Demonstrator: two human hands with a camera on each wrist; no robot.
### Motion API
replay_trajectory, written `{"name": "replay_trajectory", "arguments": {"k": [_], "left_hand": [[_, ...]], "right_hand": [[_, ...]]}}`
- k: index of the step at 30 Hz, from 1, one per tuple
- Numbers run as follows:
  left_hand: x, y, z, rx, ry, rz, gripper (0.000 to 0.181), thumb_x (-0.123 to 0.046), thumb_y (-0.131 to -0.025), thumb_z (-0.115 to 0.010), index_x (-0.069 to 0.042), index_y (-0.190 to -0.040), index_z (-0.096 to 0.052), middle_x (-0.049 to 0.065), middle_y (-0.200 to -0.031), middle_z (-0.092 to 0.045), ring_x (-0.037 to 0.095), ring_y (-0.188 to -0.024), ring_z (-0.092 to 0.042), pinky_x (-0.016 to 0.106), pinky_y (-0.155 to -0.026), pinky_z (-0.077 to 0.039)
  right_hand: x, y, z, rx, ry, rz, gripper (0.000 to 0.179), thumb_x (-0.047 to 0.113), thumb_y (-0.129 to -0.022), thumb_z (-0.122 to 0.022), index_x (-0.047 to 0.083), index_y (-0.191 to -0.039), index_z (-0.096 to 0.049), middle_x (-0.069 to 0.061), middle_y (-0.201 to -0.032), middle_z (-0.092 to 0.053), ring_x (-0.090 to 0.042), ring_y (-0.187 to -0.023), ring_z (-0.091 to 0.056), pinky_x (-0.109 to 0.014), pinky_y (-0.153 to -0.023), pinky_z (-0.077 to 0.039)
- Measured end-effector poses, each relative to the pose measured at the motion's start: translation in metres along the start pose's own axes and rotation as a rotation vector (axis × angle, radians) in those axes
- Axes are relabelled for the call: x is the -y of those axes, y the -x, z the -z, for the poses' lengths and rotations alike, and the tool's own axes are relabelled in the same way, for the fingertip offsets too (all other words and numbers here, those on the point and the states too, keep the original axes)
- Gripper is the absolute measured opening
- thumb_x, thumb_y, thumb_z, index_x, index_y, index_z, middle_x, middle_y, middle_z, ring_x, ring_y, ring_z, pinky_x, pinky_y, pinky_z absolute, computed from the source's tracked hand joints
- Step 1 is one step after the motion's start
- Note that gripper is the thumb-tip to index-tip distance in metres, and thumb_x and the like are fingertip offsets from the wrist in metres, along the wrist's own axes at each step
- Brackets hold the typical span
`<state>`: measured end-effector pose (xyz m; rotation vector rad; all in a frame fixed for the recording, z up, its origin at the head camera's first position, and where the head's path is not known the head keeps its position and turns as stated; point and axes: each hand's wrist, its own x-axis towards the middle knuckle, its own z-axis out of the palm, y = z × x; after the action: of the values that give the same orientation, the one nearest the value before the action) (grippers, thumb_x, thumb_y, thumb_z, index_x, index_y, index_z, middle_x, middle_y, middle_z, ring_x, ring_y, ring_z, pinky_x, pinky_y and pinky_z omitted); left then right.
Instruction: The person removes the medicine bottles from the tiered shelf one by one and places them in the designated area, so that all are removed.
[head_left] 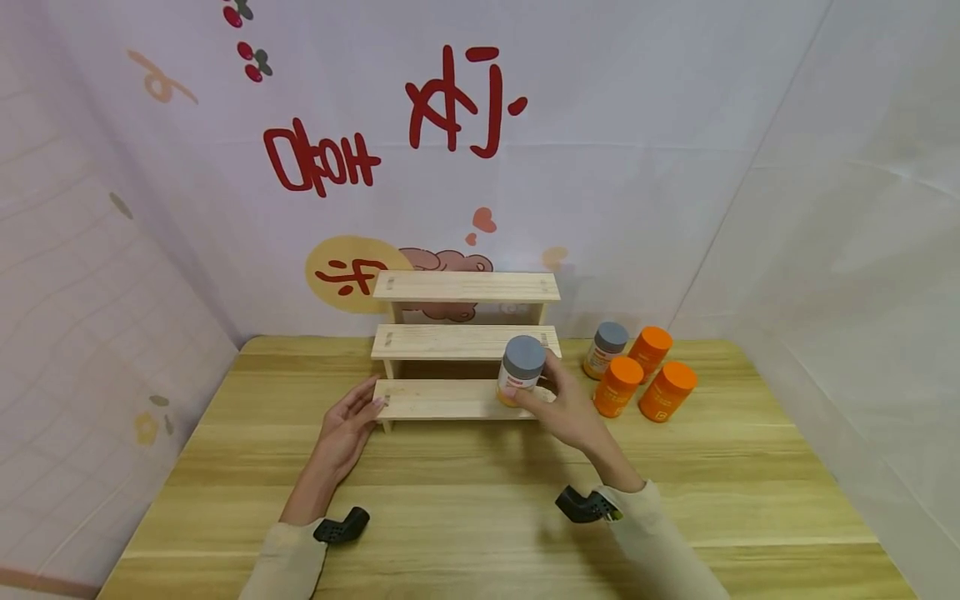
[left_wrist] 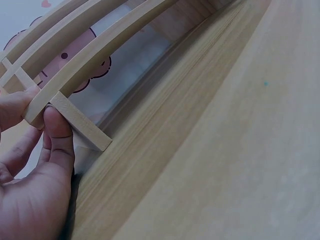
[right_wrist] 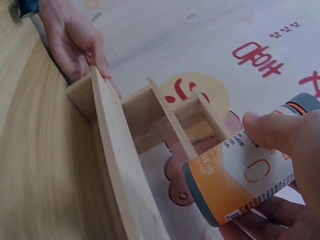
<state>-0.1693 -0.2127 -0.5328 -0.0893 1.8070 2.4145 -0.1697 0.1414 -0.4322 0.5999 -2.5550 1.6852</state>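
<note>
A three-step wooden rack (head_left: 442, 400) stands on the table. My left hand (head_left: 350, 429) pinches the left end of its lowest step; in the left wrist view, thumb and fingers (left_wrist: 59, 132) grip that plank's end beside the leg. My right hand (head_left: 566, 408) grips a supplement bottle (head_left: 517, 379) with a grey lid and a white and orange label. It overlaps the right part of the lowest and middle steps in the head view. In the right wrist view the bottle (right_wrist: 240, 170) is tilted, its base pointing toward the rack, thumb on one side and fingers beneath.
Right of the rack stand another grey-lidded bottle (head_left: 602, 354) and three orange bottles (head_left: 617, 392), close together. A printed cloth wall (head_left: 637, 167) rises behind the wooden table (head_left: 450, 517), with white cloth at both sides. Both wrists wear black camera mounts (head_left: 342, 527).
</note>
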Motion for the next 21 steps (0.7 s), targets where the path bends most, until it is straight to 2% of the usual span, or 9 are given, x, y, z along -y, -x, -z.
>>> {"name": "replay_trajectory", "arguments": {"k": [5, 11, 15, 18, 21], "left_hand": [[0.000, 0.000, 0.000, -0.005, 0.005, 0.004, 0.065, -0.009, -0.104, -0.061, -0.007, -0.161, -0.031, 0.003, -0.148, -0.040, 0.003, -0.113, -0.056, 0.016, -0.084, -0.050], [-0.001, 0.000, -0.001, -0.006, 0.007, 0.005, 0.065, -0.009, -0.104, -0.061, -0.007, -0.161, -0.030, 0.002, -0.149, -0.040, 0.003, -0.114, -0.056, 0.015, -0.085, -0.050], [-0.001, 0.000, -0.001, -0.010, 0.007, -0.001, 0.066, -0.010, -0.103, -0.062, -0.007, -0.161, -0.031, 0.001, -0.148, -0.041, 0.003, -0.113, -0.056, 0.016, -0.084, -0.050], [-0.001, 0.000, -0.001, -0.007, 0.009, -0.012, 0.067, -0.011, -0.103, -0.064, -0.006, -0.161, -0.031, -0.001, -0.144, -0.045, 0.002, -0.112, -0.057, 0.015, -0.084, -0.051], [0.000, 0.000, 0.000, 0.002, 0.015, -0.033, 0.067, -0.011, -0.103, -0.064, -0.002, -0.160, -0.030, -0.003, -0.138, -0.050, 0.003, -0.109, -0.058, 0.016, -0.083, -0.051]], "right_hand": [[0.000, 0.007, 0.018, -0.047, 0.033, -0.009, 0.058, 0.023, -0.091, -0.081, 0.017, -0.142, -0.055, -0.009, -0.131, -0.065, -0.033, -0.129, -0.060, -0.055, -0.111, -0.046], [-0.005, 0.016, 0.038, -0.082, 0.048, 0.012, 0.062, 0.017, -0.090, -0.081, 0.015, -0.145, -0.052, -0.011, -0.133, -0.064, -0.034, -0.128, -0.061, -0.052, -0.109, -0.049], [-0.009, 0.022, 0.051, -0.087, 0.070, 0.022, 0.063, 0.017, -0.092, -0.079, 0.017, -0.148, -0.050, -0.010, -0.132, -0.064, -0.027, -0.125, -0.063, -0.037, -0.105, -0.052], [-0.013, 0.026, 0.059, -0.093, 0.085, 0.017, 0.059, 0.018, -0.093, -0.078, 0.018, -0.146, -0.051, -0.008, -0.131, -0.064, -0.018, -0.122, -0.063, -0.025, -0.102, -0.052], [-0.016, 0.032, 0.066, -0.108, 0.099, 0.002, 0.055, 0.018, -0.094, -0.077, 0.016, -0.144, -0.053, -0.009, -0.131, -0.064, -0.012, -0.120, -0.063, -0.019, -0.100, -0.050]]}}
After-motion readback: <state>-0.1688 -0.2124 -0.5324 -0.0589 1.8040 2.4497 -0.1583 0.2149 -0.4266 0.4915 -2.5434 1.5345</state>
